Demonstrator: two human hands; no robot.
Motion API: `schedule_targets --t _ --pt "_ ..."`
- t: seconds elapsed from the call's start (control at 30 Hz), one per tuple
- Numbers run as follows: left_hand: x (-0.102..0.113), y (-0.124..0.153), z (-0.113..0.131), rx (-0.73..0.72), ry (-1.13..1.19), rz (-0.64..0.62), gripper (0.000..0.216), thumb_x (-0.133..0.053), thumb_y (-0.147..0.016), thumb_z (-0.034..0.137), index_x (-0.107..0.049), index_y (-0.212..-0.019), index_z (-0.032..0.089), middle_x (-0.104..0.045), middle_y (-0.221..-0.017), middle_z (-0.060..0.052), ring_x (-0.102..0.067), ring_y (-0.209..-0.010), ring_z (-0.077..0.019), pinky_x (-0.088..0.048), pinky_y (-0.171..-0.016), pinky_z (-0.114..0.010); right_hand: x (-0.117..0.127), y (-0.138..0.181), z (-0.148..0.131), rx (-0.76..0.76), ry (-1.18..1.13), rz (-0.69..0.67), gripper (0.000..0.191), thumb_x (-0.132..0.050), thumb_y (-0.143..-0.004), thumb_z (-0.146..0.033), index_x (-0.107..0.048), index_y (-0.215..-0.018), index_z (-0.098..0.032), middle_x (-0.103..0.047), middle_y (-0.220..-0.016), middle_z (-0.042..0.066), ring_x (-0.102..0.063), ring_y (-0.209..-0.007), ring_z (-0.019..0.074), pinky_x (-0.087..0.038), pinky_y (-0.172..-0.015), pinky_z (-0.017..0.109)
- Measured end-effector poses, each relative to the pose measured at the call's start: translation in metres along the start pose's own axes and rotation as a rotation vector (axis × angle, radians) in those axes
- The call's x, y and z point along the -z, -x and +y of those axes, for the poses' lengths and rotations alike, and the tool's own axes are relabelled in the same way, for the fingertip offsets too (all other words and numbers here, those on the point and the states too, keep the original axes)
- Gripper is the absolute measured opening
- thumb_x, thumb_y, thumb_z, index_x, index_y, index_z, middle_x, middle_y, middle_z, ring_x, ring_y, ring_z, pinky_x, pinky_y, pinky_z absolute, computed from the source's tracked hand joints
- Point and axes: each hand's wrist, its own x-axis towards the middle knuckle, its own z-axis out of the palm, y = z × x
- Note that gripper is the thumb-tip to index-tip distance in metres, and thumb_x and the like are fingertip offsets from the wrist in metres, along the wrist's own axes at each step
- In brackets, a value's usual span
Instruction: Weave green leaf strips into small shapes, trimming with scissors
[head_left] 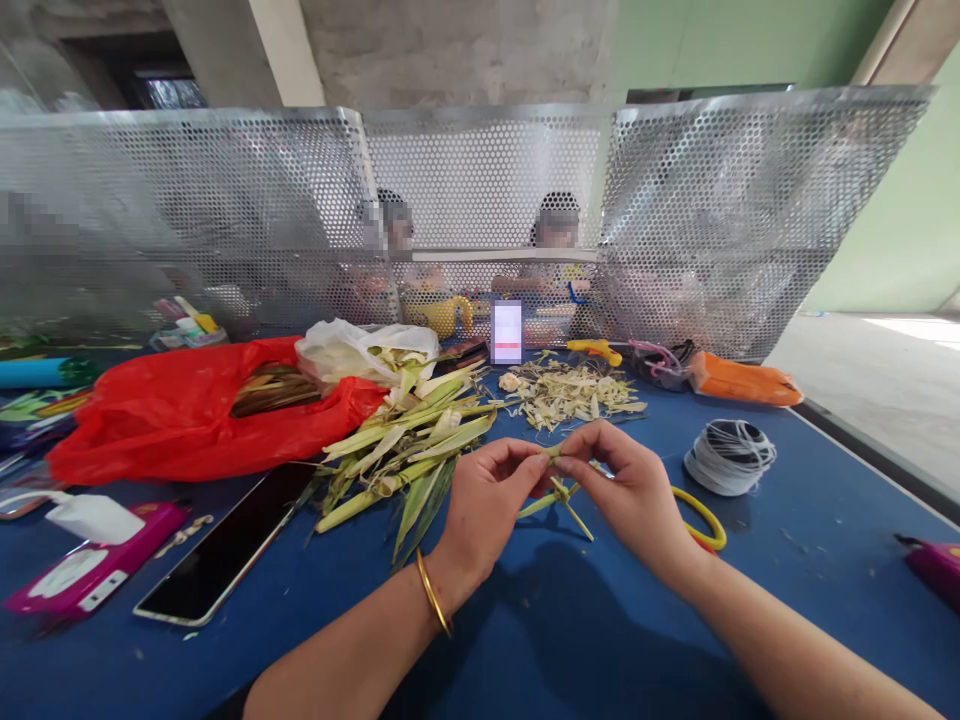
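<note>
Both of my hands meet above the blue table, pinching a small piece of green plant leaf [553,453] between thumbs and fingertips. My left hand [487,500], with a gold bangle [433,592] at its wrist, grips the leaf from the left. From the other side my right hand [626,485] holds it, fingers curled. Narrow leaf strips with a knot-like crossing [559,492] hang just below the fingertips. To the left of my hands lies a heap of long green and pale leaves [420,440]. Behind them spreads a pile of dry shreds [577,392].
A red plastic bag [172,410], a black phone [229,540] and a magenta power strip [105,560] lie on the left. On the right are a spool of pale cord [729,458], a yellow ring [709,515] and an orange packet [742,380]. A perforated metal screen [480,170] stands behind; people sit beyond it.
</note>
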Motion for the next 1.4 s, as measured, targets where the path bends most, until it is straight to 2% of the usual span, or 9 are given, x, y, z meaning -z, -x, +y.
schedule_targets --t 0.1,0.2,0.3,0.47,0.7,0.8,0.97,1.23,1.4 --pt "-0.001 0.002 0.002 -0.022 -0.038 -0.014 0.013 -0.073 -0.067 0.028 -0.071 -0.073 0.017 -0.068 -0.068 -0.001 -0.063 -0.064 -0.0144 -0.052 -0.065 -0.025 0.0 0.0 0.001 -0.035 -0.05 0.021 0.011 -0.063 -0.081 -0.026 -0.056 -0.076 -0.019 -0.059 -0.068 -0.001 -0.056 -0.063 0.0135 -0.047 -0.059 0.026" --pt "-0.001 0.003 0.003 -0.03 -0.065 -0.015 0.012 -0.072 -0.069 0.029 -0.07 -0.071 0.018 -0.067 -0.064 0.0 -0.062 -0.061 -0.0135 -0.051 -0.062 -0.024 0.0 0.001 0.003 -0.038 -0.062 0.017 0.011 -0.062 -0.081 -0.026 -0.054 -0.086 -0.02 -0.06 -0.072 -0.001 -0.057 -0.066 0.014 -0.048 -0.062 0.026" --pt "0.0 0.002 0.003 -0.034 -0.065 0.005 0.015 -0.07 -0.071 0.031 -0.068 -0.067 0.017 -0.064 -0.06 0.001 -0.058 -0.057 -0.0118 -0.049 -0.058 -0.023 0.001 0.002 0.005 0.042 0.034 -0.006 0.012 -0.06 -0.083 -0.023 -0.055 -0.094 -0.021 -0.062 -0.078 0.0 -0.058 -0.072 0.0152 -0.048 -0.067 0.028" --pt "0.0 0.0 -0.001 -0.006 -0.01 0.008 0.02 -0.068 -0.073 0.034 -0.065 -0.062 0.017 -0.061 -0.057 0.002 -0.055 -0.054 -0.0101 -0.047 -0.057 -0.022 0.002 0.001 0.004 0.19 0.174 -0.058 0.003 -0.059 -0.085 -0.021 -0.061 -0.085 -0.022 -0.065 -0.081 0.002 -0.059 -0.078 0.0174 -0.046 -0.072 0.03" --pt "0.0 0.001 -0.001 -0.002 -0.011 0.004 0.013 -0.07 -0.07 0.03 -0.069 -0.07 0.017 -0.063 -0.063 0.001 -0.058 -0.06 -0.0113 -0.048 -0.058 -0.022 -0.001 0.001 0.003 0.094 -0.029 -0.042 0.008 -0.061 -0.084 -0.021 -0.059 -0.077 -0.021 -0.067 -0.082 0.003 -0.062 -0.081 0.0182 -0.049 -0.073 0.03" --pt "0.0 0.002 0.001 -0.033 -0.041 0.0 0.012 -0.07 -0.071 0.029 -0.069 -0.07 0.017 -0.065 -0.064 0.0 -0.059 -0.061 -0.0116 -0.05 -0.06 -0.022 -0.001 0.001 0.004 0.017 -0.058 -0.029 0.008 -0.063 -0.082 -0.022 -0.059 -0.075 -0.02 -0.065 -0.077 0.001 -0.061 -0.074 0.0168 -0.048 -0.068 0.029" --pt "0.001 0.001 0.001 -0.085 -0.12 -0.028 0.013 -0.068 -0.073 0.03 -0.068 -0.072 0.017 -0.064 -0.065 0.0 -0.059 -0.061 -0.0126 -0.051 -0.061 -0.023 0.0 0.001 0.002 -0.022 -0.095 -0.022 0.013 -0.064 -0.08 -0.023 -0.06 -0.093 -0.02 -0.064 -0.078 0.0 -0.062 -0.074 0.016 -0.05 -0.069 0.028" --pt "0.006 0.001 -0.005 -0.198 -0.385 -0.077 0.014 -0.063 -0.079 0.032 -0.069 -0.081 0.019 -0.068 -0.073 -0.002 -0.061 -0.065 -0.0146 -0.049 -0.062 -0.024 0.003 -0.002 0.003 -0.061 -0.042 -0.033 0.009 -0.063 -0.079 -0.023 -0.061 -0.088 -0.021 -0.064 -0.073 -0.001 -0.061 -0.071 0.0147 -0.048 -0.067 0.026" --pt "0.01 -0.003 -0.003 -0.197 -0.545 -0.142 0.012 -0.064 -0.076 0.029 -0.07 -0.079 0.019 -0.068 -0.073 -0.001 -0.058 -0.063 -0.0127 -0.045 -0.06 -0.022 0.007 -0.005 0.004 -0.101 0.027 -0.122 0.009 -0.061 -0.08 -0.027 -0.061 -0.086 -0.02 -0.063 -0.068 -0.002 -0.058 -0.065 0.0141 -0.044 -0.061 0.025"
